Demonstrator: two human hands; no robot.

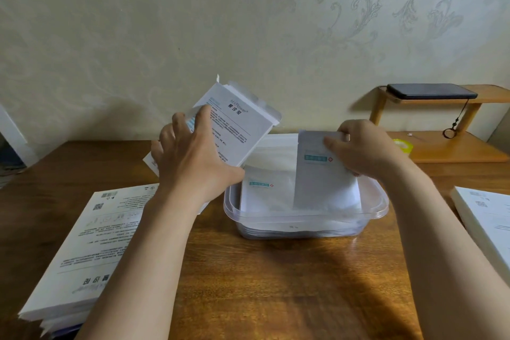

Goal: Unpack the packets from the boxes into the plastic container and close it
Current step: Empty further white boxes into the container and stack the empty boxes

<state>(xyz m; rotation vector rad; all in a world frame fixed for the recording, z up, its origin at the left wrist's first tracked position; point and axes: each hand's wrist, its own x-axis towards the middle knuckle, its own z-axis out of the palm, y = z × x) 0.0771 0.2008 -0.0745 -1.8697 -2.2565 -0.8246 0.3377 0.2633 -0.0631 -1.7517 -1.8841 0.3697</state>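
A clear plastic container [305,222] stands open in the middle of the wooden table, with white packets [265,188] lying inside it. My left hand [193,157] grips a flat white printed box [237,124], tilted up to the left of and behind the container, its far flap open. My right hand [364,149] pinches the top of a white packet [320,179] with a teal label, held upright over the container with its lower edge inside.
A stack of flat white boxes [88,251] lies at the front left. More white boxes [488,218] sit at the right edge. Behind on the right is a wooden shelf [452,146] with a dark phone [430,91] on top and a yellow-green tape roll [403,146].
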